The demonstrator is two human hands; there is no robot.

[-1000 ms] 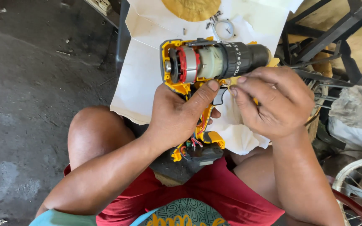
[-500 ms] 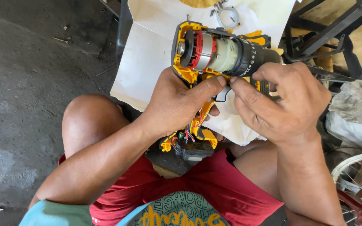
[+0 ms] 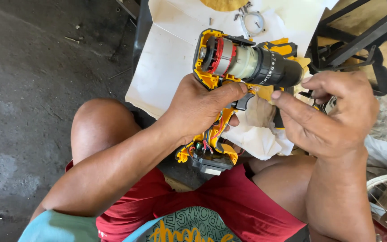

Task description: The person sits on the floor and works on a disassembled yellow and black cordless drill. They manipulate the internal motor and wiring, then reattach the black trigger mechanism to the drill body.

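The left hand [image 3: 198, 110] stays clamped round the grip of the opened yellow drill [image 3: 238, 67], thumb pressed beside the trigger, and the drill now sits higher over the white paper [image 3: 166, 58] than a moment ago (motor and wires exposed). The right hand [image 3: 332, 112] has come off the housing, its fingers [image 3: 292, 101] loosely together, pointing at the chuck end.

bare concrete floor [image 3: 36, 89] open leftward, metal frame [image 3: 359, 40] crowding right
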